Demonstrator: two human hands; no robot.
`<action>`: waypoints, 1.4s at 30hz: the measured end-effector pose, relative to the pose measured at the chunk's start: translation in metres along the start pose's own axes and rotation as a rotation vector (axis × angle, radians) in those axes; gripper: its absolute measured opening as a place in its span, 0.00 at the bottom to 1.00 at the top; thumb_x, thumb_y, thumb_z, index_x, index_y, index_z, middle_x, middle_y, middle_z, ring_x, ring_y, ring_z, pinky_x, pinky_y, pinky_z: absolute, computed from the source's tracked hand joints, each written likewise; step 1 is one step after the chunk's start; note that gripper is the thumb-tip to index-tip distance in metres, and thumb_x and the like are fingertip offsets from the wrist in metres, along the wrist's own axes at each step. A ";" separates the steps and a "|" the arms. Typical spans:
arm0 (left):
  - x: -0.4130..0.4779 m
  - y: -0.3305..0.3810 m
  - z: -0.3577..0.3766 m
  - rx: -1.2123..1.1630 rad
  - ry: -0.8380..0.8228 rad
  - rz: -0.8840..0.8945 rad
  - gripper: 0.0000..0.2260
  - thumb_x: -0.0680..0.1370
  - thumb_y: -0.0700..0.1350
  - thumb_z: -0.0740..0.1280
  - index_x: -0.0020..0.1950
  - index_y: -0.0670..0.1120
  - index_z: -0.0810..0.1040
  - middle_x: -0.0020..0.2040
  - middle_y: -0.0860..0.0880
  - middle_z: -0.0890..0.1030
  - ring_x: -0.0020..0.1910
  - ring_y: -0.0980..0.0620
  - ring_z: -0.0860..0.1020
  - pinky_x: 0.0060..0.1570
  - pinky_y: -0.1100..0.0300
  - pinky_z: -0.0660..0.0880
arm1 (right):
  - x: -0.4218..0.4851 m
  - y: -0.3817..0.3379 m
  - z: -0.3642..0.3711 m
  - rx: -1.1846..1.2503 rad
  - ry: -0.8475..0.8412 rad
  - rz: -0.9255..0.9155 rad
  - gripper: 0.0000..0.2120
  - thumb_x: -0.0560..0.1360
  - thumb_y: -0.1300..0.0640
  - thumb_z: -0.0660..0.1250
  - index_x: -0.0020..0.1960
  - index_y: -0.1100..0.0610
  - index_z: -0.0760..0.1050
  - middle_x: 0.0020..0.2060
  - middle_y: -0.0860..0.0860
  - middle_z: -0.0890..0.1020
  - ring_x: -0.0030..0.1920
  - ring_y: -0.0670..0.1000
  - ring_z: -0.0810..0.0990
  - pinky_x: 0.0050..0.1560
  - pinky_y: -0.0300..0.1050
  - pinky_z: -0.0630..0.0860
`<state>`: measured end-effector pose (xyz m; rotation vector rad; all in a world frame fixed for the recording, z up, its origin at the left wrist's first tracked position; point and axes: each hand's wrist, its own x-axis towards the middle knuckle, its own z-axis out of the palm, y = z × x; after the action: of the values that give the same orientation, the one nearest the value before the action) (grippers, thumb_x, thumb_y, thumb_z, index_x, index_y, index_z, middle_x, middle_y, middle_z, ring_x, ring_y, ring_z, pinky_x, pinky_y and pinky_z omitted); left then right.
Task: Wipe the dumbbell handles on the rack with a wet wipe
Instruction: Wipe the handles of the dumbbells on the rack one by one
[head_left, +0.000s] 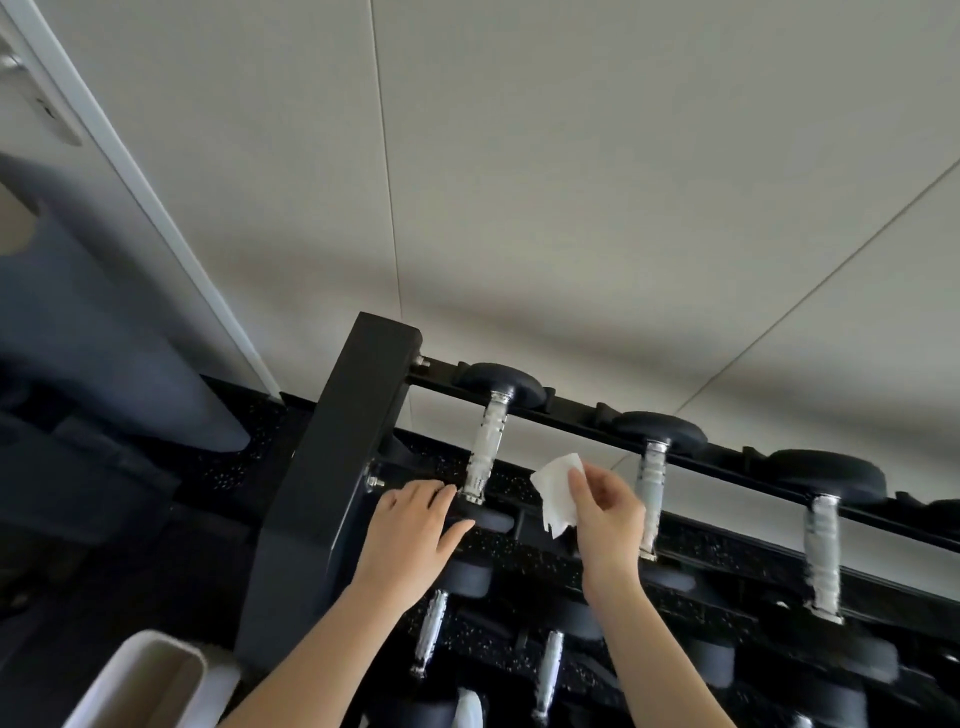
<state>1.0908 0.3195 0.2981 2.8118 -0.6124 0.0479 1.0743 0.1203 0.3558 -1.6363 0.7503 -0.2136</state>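
The left hand reaches up with its fingers nearly straight and spread, fingertips resting on the dark near head of the leftmost dumbbell on the top row of the black rack, holding nothing. The right hand is raised just beside it, wrist bent. It pinches a crumpled white wet wipe between thumb and fingertips, in the gap between that dumbbell's chrome handle and the next handle, touching neither.
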 end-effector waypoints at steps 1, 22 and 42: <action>0.000 -0.004 0.004 -0.027 0.023 0.014 0.24 0.78 0.58 0.54 0.55 0.44 0.82 0.51 0.49 0.82 0.50 0.49 0.81 0.45 0.52 0.80 | 0.006 0.003 0.007 -0.016 0.013 0.005 0.05 0.76 0.58 0.66 0.44 0.47 0.77 0.42 0.48 0.82 0.44 0.48 0.80 0.44 0.40 0.75; 0.007 -0.035 0.030 -0.481 0.150 -0.008 0.17 0.75 0.62 0.62 0.52 0.52 0.79 0.49 0.60 0.76 0.50 0.57 0.75 0.44 0.57 0.78 | 0.066 0.016 0.125 0.036 0.119 -0.045 0.03 0.72 0.58 0.71 0.44 0.50 0.80 0.50 0.44 0.75 0.49 0.36 0.72 0.42 0.23 0.66; 0.005 -0.035 0.038 -0.568 0.186 -0.034 0.20 0.77 0.65 0.60 0.54 0.52 0.80 0.50 0.60 0.74 0.52 0.58 0.72 0.46 0.66 0.72 | 0.068 0.031 0.112 -0.108 -0.002 -0.237 0.09 0.69 0.62 0.73 0.40 0.48 0.81 0.44 0.46 0.81 0.44 0.39 0.76 0.42 0.29 0.71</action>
<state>1.1089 0.3383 0.2529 2.2367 -0.4464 0.1084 1.1754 0.1713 0.2832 -1.8285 0.5735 -0.3446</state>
